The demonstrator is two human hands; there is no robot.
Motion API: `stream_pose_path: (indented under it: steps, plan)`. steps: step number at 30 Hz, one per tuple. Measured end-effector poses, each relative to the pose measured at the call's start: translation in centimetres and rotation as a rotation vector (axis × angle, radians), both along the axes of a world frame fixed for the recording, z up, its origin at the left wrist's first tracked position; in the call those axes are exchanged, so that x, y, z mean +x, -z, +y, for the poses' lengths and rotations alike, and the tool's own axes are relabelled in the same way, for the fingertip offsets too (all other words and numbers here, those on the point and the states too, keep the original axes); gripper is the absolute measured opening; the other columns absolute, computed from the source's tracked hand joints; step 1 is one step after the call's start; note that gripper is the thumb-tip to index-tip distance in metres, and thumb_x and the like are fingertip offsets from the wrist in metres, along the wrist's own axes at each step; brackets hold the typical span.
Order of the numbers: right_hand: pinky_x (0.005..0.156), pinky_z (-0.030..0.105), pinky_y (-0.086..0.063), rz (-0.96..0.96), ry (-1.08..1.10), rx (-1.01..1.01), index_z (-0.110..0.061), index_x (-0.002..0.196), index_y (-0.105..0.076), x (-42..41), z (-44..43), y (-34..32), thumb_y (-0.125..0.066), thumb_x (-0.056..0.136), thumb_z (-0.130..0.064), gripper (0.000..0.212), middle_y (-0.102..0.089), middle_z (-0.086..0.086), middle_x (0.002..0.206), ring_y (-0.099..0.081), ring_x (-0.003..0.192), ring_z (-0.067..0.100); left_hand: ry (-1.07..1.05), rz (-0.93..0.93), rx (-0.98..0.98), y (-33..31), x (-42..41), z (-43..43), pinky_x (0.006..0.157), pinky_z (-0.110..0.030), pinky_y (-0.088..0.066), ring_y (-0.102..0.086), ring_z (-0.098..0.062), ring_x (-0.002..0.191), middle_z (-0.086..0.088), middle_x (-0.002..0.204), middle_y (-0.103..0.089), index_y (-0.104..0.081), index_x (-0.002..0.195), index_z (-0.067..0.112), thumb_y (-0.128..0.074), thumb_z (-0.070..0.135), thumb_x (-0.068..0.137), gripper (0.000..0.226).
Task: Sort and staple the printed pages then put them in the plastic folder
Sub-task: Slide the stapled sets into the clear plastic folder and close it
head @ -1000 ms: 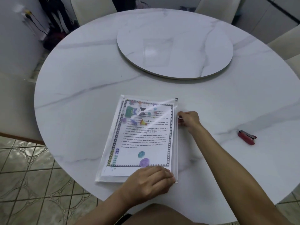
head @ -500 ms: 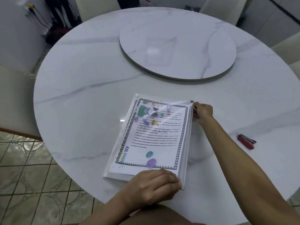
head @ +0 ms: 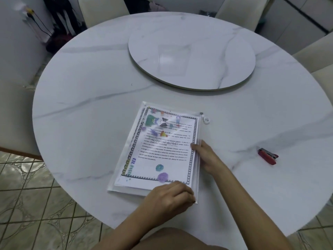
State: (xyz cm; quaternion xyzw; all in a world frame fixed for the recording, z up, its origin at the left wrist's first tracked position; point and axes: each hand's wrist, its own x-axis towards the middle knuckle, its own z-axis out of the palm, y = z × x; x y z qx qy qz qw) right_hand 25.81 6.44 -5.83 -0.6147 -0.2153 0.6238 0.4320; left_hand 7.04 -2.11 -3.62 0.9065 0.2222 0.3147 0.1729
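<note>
Clear plastic folder [head: 119, 188] is lying lower centre with the printed pages [head: 162, 150] inside, its long axis running up-frame. Your left hand [head: 169, 197] is clamping its bottom corner with curled fingers. Your right hand [head: 205, 156] is pinching the right edge (nearer the zip ring [head: 206, 120], further up-frame).

Count:
- hands: 2, left hand [head: 169, 197] and right hand [head: 205, 156]
- plastic folder [head: 117, 188]: 1
- printed pages [head: 162, 150]: 1 sheet shows on top, more edges under it, total can't be told
- zip pull ring [head: 206, 120]: 1
- stapler [head: 268, 156]: 1, red
- round table [head: 90, 123]: 1
- turntable [head: 191, 33]: 1
- chairs [head: 102, 9]: at least 4 around the table, all cut off by the frame
</note>
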Motion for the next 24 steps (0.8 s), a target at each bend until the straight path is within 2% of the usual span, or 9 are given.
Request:
stream_pose_path:
  steps: [3,5,9,11,13,16,18,21,24]
  plan:
    - [0.076,0.027,-0.057,0.014,0.026,0.074,-0.012,0.111,-0.055,-1.0,-1.0,0.3,-0.046,0.094,-0.003,0.021,-0.066,0.007,0.105,-0.066,0.092,0.02,-0.006,0.029,-0.093,0.7,-0.9,0.3,0.068,-0.02,-0.051,-0.062,-0.007,0.089,0.003,0.099,-0.064,-0.065,0.093,0.018,-0.055,0.028,0.094,0.015]
    - [0.084,0.034,-0.055,0.025,0.042,0.114,-0.015,0.107,-0.058,-0.8,-1.1,-0.1,-0.048,0.093,-0.003,0.021,-0.067,0.008,0.109,-0.066,0.097,0.024,-0.072,-0.041,-0.2,0.8,-2.0,0.7,0.076,-0.018,-0.051,-0.061,-0.006,0.095,0.003,0.103,-0.062,-0.063,0.099,0.018,-0.05,0.03,0.095,0.018]
    - [0.083,0.031,-0.056,-0.008,0.081,0.167,-0.014,0.109,-0.058,0.9,-1.2,-1.0,-0.05,0.092,-0.003,0.022,-0.068,0.006,0.107,-0.069,0.089,0.017,-0.575,-0.279,-0.345,0.5,-4.4,3.0,0.089,-0.017,-0.045,-0.055,0.0,0.101,0.007,0.108,-0.058,-0.059,0.107,0.023,-0.055,0.019,0.09,0.018]
    - [0.082,0.03,-0.057,0.005,0.097,0.196,-0.011,0.114,-0.057,1.9,-1.5,-1.6,-0.05,0.093,-0.005,0.023,-0.067,0.007,0.109,-0.068,0.09,0.019,-0.839,-0.308,-0.547,0.5,-5.4,4.8,0.091,-0.025,-0.045,-0.053,-0.01,0.105,-0.002,0.116,-0.055,-0.056,0.117,0.018,-0.058,0.013,0.09,0.028]
    - [0.077,0.03,-0.058,0.022,0.1,0.225,-0.012,0.111,-0.057,2.9,-2.1,-2.0,-0.049,0.093,-0.006,0.021,-0.07,0.006,0.105,-0.07,0.088,0.019,-0.97,-0.243,-0.78,0.7,-6.1,6.6,0.094,-0.03,-0.041,-0.05,-0.019,0.113,-0.008,0.127,-0.049,-0.048,0.129,0.014,-0.055,0.018,0.091,0.038]
    - [0.07,0.027,-0.058,0.023,0.072,0.244,-0.012,0.117,-0.055,4.4,-3.1,-2.5,-0.047,0.094,-0.008,0.025,-0.072,0.003,0.103,-0.07,0.091,0.019,-0.895,-0.208,-1.025,0.6,-5.8,8.0,0.086,-0.029,-0.043,-0.054,-0.02,0.103,-0.007,0.125,-0.054,-0.044,0.131,0.016,-0.048,0.029,0.095,0.039]
    - [0.077,0.031,-0.058,-0.039,0.047,0.236,-0.011,0.123,-0.053,5.3,-3.6,-2.7,-0.048,0.094,-0.011,0.029,-0.069,0.008,0.111,-0.068,0.099,0.023,-0.783,-0.222,-1.092,0.1,-4.5,8.0,0.075,-0.028,-0.046,-0.058,-0.019,0.095,-0.003,0.111,-0.061,-0.05,0.12,0.018,-0.045,0.031,0.095,0.028]
    - [0.086,0.042,-0.055,-0.173,0.024,0.226,-0.011,0.126,-0.052,6.7,-4.1,-2.6,-0.049,0.095,-0.015,0.031,-0.067,0.013,0.115,-0.067,0.101,0.029,-0.794,-0.255,-0.98,-0.6,-2.0,7.4,0.072,-0.029,-0.052,-0.063,-0.011,0.082,0.005,0.092,-0.063,-0.053,0.106,0.018,-0.048,0.027,0.095,0.015]
    - [0.087,0.043,-0.054,-0.288,0.014,0.237,-0.013,0.123,-0.055,8.1,-4.1,-2.9,-0.05,0.095,-0.017,0.028,-0.068,0.01,0.112,-0.067,0.1,0.026,-0.858,-0.33,-0.914,-1.1,0.4,6.8,0.055,-0.006,-0.046,-0.056,0.003,0.071,0.013,0.084,-0.057,-0.051,0.104,0.016,-0.049,0.023,0.095,0.012]
